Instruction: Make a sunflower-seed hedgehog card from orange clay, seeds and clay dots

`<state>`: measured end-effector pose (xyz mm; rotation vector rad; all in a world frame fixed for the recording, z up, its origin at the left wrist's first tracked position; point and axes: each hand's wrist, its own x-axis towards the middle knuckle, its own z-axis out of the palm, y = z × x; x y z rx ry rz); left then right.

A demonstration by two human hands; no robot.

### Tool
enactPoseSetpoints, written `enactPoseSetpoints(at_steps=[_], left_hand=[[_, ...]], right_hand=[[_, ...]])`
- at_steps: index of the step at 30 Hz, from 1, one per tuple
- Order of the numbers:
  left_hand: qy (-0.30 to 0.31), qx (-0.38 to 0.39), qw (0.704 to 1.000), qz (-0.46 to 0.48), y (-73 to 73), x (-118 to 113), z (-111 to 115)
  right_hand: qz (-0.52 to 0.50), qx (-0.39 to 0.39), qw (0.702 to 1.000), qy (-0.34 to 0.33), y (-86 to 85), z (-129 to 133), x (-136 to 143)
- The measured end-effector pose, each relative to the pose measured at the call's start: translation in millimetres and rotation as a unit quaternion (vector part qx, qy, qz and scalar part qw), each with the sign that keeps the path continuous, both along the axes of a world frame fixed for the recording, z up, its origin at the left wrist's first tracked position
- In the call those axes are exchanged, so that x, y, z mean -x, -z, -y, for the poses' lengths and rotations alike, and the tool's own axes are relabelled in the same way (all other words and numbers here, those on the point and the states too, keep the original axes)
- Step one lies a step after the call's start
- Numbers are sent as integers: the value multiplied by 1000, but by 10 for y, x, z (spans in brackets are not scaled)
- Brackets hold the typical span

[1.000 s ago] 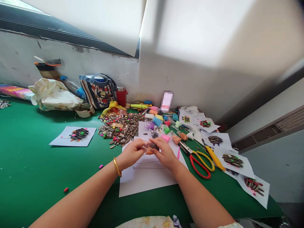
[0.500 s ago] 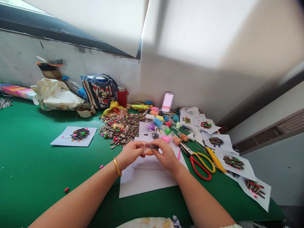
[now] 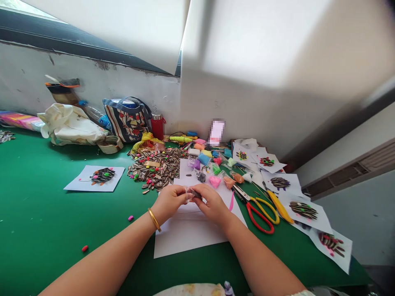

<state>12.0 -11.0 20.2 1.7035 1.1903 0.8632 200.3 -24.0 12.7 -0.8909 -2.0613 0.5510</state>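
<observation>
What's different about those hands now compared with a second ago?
The fingertips of the left hand and right hand have drawn closer together, and the orange patch that showed beneath them is no longer visible. No letting go shows: the fingers still hold clear plastic and a dark piece. The scissors and seed pile stayed put.

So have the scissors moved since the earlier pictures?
No. Judged against the red bottle, the scissors lie in the same spot, pointing the same way.
</observation>
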Motion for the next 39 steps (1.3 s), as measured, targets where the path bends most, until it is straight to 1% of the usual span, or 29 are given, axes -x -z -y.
enactPoseSetpoints(at_steps=[4, 8, 10, 13, 17, 20, 23, 28, 31, 34, 39], left_hand=[[-5, -24, 1000, 11, -2, -6, -4], [-11, -57, 998, 13, -35, -7, -2], [-8, -90, 996, 5, -45, 1, -1], [15, -157, 988, -8, -34, 16, 2], [25, -209, 976, -49, -5, 17, 30], [19, -221, 971, -89, -6, -2, 62], [20, -220, 970, -102, -17, -17, 81], [7, -236, 969, -76, -15, -17, 83], [-18, -259, 964, -65, 3, -15, 80], [-29, -274, 959, -60, 16, -12, 79], [-43, -265, 962, -50, 10, -12, 82]], right_hand=[[4, -6, 1000, 1, -34, 15, 5], [4, 3, 1000, -3, -39, 27, -35], [-3, 17, 1000, 6, -17, 25, -58], [-16, 35, 999, 25, 29, 12, -70], [-19, 50, 998, 15, 62, 8, -51], [-29, 77, 997, 5, 62, 19, -35], [-30, 82, 996, 5, 52, 30, -28], [-32, 63, 997, 4, 9, 33, -22], [-36, 41, 998, 19, -16, 25, -27], [-44, 20, 998, 38, -22, 20, -33], [-85, 37, 995, 46, -1, 45, 8]])
